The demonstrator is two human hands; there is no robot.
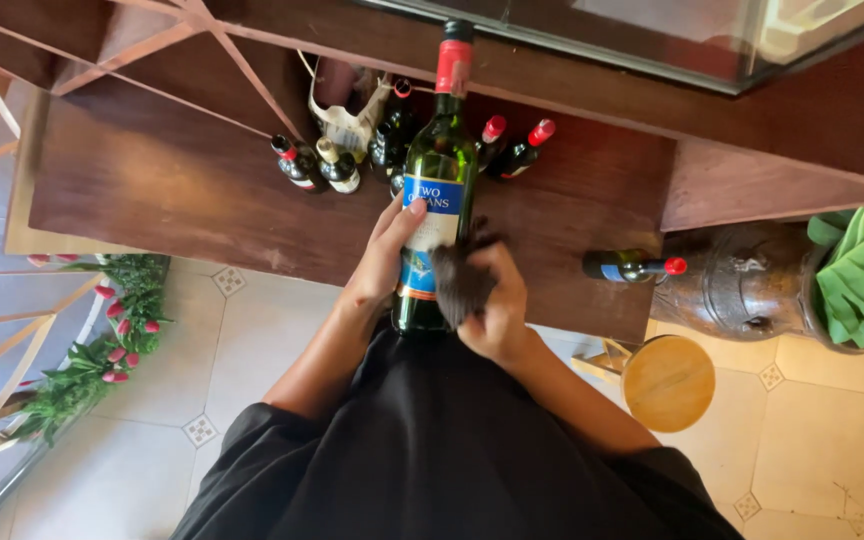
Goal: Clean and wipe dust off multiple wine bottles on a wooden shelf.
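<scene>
The left hand (384, 262) grips a green bottle (436, 185) by its body, fingers (407, 215) wrapped onto the label, holding it up in front of the chest above the near edge of the brown wooden surface (172, 185). The bottle has a red cap and a blue and white label. The right hand (497, 300) presses a dark cloth (462, 280) against the bottle's right side, fingers closed on the cloth. At the back of the surface a cluster of small bottles (337, 165) stands around a pale figurine (352, 120). Another bottle (632, 266) lies on its side to the right. On the tiled floor sit a round wooden stool (667, 382) and, to the left, red flowers (117, 330).
</scene>
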